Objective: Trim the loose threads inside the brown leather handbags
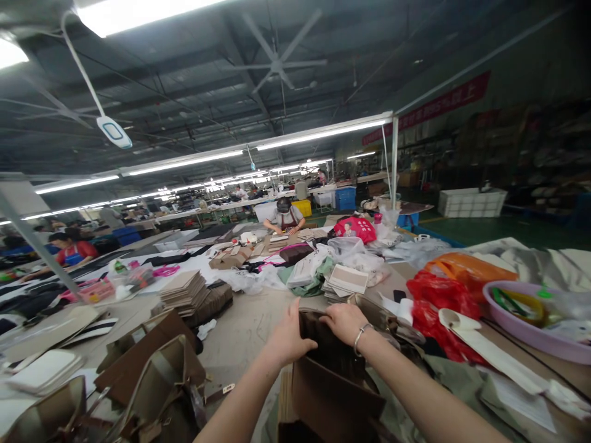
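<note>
A brown handbag [335, 394] stands open in front of me at the table's edge, its dark inside facing up. My left hand [290, 337] grips the left side of its rim, with the thumb over the opening. On the far rim my right hand [345, 322], with a bracelet at the wrist, is curled with its fingers bent over the edge. Some fingertips of both hands are hidden. Beside the bag, low on its left, shows a stack of brown board pieces [285, 403].
More brown bags [159, 381] stand at the left. Stacked panels [184, 292] lie farther back. To the right are red plastic bags [438, 301] and a lilac basin [535, 329]. A co-worker [284, 216] sits across the table; another person [74, 251] is at far left.
</note>
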A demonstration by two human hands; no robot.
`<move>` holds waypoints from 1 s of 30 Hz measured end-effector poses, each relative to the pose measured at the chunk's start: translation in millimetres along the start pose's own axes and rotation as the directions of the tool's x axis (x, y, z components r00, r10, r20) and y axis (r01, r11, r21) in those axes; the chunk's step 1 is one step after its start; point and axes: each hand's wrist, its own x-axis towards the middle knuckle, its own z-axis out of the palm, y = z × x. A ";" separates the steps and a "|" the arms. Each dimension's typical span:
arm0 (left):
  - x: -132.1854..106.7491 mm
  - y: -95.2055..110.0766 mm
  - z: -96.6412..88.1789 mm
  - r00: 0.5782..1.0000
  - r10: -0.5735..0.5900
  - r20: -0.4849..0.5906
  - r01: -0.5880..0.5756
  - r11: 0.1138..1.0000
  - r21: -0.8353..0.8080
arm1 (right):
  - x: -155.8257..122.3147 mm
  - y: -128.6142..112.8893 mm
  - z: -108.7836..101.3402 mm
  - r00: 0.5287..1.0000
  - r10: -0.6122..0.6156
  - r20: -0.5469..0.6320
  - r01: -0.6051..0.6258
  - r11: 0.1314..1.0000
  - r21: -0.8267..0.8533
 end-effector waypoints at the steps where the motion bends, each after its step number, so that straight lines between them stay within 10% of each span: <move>1: -6.0 0.2 5.4 1.000 0.006 -0.028 -0.007 0.999 -0.036 | 0.1 -0.7 0.7 1.000 -0.002 -0.007 0.002 1.000 -0.011; 6: -17.5 -10.9 15.9 0.994 -0.032 -0.104 0.020 0.993 -0.113 | 0.6 -5.0 -3.0 1.000 -0.007 -0.004 0.006 0.998 -0.069; 14: 17.7 -70.6 -71.3 0.991 0.126 0.054 -0.124 0.991 -0.042 | 5.3 -34.8 -34.5 1.000 -0.007 0.008 0.008 0.995 -0.095; 22: 9.2 -45.0 -28.3 0.977 0.202 -0.069 -0.189 0.969 0.162 | -15.0 -41.0 0.5 0.998 0.032 0.055 -0.029 0.998 -0.055; 30: 23.6 -46.8 -33.5 0.938 0.336 -0.086 -0.316 0.930 0.187 | -13.2 -38.5 1.7 0.998 0.028 0.055 -0.025 0.998 -0.060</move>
